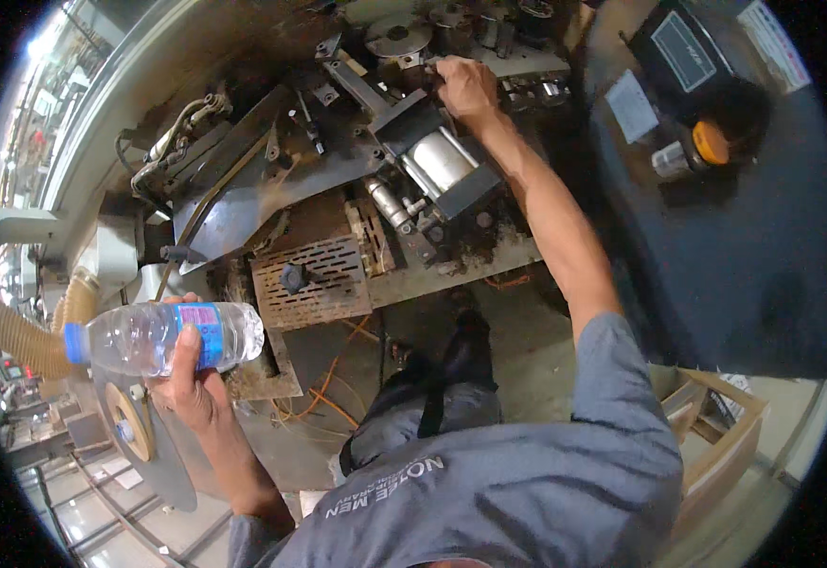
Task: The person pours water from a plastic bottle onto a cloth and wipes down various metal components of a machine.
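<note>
My left hand (pixel 191 383) is wrapped round a clear plastic water bottle (pixel 134 341) with a blue cap and a blue and pink label. The bottle lies sideways in the grip, its cap toward the left. At the far side of a grimy metal machine, my right hand (pixel 468 90) is closed, with its fingertips beside the metal parts there. Whatever those fingers hold, if anything, is hidden. A silver pneumatic cylinder (pixel 440 159) with dark end blocks sits just below my right wrist.
A rusty slotted plate (pixel 311 284) with a black knob is on the machine's front. Beige ribbed hose (pixel 23 333) runs at the left. On the dark surface at right are a jar with an orange lid (pixel 710 144) and a black box (pixel 683 52). Orange cable (pixel 333 402) trails across the floor.
</note>
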{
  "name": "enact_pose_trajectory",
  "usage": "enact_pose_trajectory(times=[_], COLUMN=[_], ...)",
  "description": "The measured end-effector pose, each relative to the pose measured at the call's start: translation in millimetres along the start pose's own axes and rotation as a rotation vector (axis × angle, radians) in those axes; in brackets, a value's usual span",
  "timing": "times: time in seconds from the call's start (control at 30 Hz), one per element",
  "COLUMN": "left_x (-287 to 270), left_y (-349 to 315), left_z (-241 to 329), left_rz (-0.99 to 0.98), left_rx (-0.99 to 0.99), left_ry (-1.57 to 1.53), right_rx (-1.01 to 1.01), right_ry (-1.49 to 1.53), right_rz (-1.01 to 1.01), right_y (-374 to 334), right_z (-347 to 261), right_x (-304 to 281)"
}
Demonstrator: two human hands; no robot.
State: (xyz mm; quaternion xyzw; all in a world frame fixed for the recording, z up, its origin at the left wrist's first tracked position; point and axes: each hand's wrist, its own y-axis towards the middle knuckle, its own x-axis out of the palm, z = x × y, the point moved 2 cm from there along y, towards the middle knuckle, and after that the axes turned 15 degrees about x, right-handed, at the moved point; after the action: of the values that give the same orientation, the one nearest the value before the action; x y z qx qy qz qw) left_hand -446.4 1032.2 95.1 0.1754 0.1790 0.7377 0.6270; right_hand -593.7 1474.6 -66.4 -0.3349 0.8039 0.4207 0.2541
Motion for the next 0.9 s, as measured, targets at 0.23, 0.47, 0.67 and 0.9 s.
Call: enact_pose_trajectory(times=[0.23,0.47,0.67,0.9], left_x=[9.9,12.9,10.2,13.6], left_y=[1.3,-1.1,6.8,2.8], left_z=[-0.5,-7.2,-5.9,-5.1], left_rz=[0.015,-0.016,-0.012,-0.045], left_rx=[-0.047,-0.063,-0.090,-0.030], left_ry=[-0.043,-0.065,-0.072,-0.105], right_rx=[0.169,-0.089,0.093,0.005], right_ry=[0.108,0.049,0.041,-0.011], right_rz=[0.200,0.029,0.050,0.055], right_y=[9.0,1.4,-4.7,-5.4], right_z=[1.8,10.9,11.6,5.1], right_x=[-4.9,8.2,0.4,6.1])
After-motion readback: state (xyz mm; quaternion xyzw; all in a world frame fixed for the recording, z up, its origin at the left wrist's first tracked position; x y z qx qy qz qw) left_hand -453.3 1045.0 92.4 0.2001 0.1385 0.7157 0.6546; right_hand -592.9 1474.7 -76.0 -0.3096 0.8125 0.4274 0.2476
